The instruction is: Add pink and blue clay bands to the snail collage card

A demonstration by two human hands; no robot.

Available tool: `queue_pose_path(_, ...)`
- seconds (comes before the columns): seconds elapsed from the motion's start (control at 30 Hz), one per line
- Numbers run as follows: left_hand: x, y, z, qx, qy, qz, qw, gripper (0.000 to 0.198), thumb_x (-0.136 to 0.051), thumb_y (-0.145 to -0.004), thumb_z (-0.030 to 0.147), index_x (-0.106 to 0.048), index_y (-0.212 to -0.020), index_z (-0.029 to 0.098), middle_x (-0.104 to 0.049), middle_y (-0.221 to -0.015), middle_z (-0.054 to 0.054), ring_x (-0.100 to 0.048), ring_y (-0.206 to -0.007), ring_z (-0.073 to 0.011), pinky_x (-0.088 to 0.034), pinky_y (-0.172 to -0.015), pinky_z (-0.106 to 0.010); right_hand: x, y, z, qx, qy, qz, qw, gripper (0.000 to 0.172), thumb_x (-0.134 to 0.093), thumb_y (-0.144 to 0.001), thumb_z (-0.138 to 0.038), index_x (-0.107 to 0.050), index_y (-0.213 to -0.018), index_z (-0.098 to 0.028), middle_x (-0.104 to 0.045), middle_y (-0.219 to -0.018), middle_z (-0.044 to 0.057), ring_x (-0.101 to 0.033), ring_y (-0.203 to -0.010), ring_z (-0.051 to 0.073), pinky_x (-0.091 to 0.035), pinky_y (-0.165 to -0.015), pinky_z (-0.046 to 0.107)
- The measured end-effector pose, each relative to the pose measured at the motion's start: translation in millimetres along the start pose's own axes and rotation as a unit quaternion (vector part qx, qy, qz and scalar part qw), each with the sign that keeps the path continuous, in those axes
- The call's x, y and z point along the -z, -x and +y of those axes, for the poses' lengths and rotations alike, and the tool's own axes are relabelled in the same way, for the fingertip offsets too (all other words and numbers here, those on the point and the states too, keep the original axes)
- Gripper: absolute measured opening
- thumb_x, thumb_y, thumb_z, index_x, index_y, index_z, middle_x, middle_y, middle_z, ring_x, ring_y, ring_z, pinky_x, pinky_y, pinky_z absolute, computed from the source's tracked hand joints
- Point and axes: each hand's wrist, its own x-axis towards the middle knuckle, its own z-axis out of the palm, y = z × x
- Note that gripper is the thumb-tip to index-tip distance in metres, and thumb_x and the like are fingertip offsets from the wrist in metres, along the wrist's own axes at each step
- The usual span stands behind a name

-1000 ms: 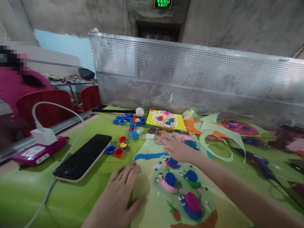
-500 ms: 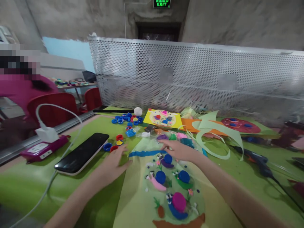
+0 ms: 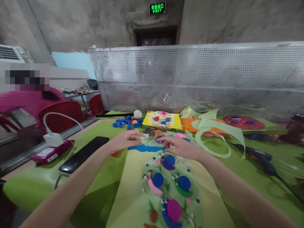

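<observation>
My left hand (image 3: 125,140) hovers over the left part of a wavy blue clay strip (image 3: 144,148), fingers stretched out and apart, with nothing visible in them. At the strip's right end, my right hand (image 3: 181,147) is open with bent fingers, its fingertips at or on the clay. The strip lies across the top of a pale craft sheet (image 3: 128,193). Below it are clay snails with bottle-cap shells: a purple snail (image 3: 169,162), a pink snail (image 3: 155,182), a green snail (image 3: 182,184) and a blue snail (image 3: 172,212). A brown clay carrot (image 3: 153,216) sits lower left.
A black phone (image 3: 83,155) and a purple power strip (image 3: 51,153) with a white charger are at left. Blue bottle caps (image 3: 122,122), a yellow craft card (image 3: 147,119) and curled paper strips (image 3: 223,126) lie behind. A glue gun (image 3: 258,158) rests right.
My left hand has moved up and right, from beside the sheet to over the blue strip. My right fingers have come down to the strip's right end. The view has tilted up slightly.
</observation>
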Motion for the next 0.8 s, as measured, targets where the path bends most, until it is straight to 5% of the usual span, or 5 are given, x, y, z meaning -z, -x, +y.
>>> queue_pose_path(0.23, -1.0, -19, -2, -0.009, -0.004, -0.049, 0.999, 0.053, -0.07, -0.065, 0.043, -0.057, -0.109, 0.018, -0.069, -0.074, -0.002, -0.061, -0.07, -0.0161, -0.046, -0.065, -0.027, 3, -1, 13, -0.022, -0.028, -0.012, 0.999, 0.044, -0.056, -0.079, -0.014, -0.051, -0.123, -0.018, -0.062, -0.096, 0.006, -0.058, -0.086, 0.017, -0.045, -0.076, 0.029)
queue_pose_path(0.47, -8.4, -16, -7, -0.024, -0.044, -0.064, 0.997, 0.026, -0.063, -0.073, 0.04, -0.07, -0.09, 0.022, -0.07, -0.084, -0.004, -0.062, -0.076, -0.0172, -0.047, -0.069, -0.027, -9, -10, 24, -0.047, -0.071, -0.054, 0.995, 0.033, -0.051, -0.086, -0.034, -0.059, -0.114, -0.018, -0.062, -0.084, 0.003, -0.054, -0.07, 0.014, -0.041, -0.06, 0.024)
queue_pose_path(0.8, -7.3, -6, -5, -0.103, -0.138, -0.055, 0.984, 0.024, -0.056, -0.08, 0.041, -0.072, -0.087, 0.024, -0.071, -0.084, -0.003, -0.063, -0.076, -0.0166, -0.048, -0.068, -0.025, -38, -31, 24, -0.018, -0.105, -0.038, 0.994, 0.011, -0.058, -0.08, -0.022, -0.066, -0.081, -0.014, -0.054, -0.065, -0.003, -0.044, -0.057, 0.009, -0.032, -0.052, 0.02)
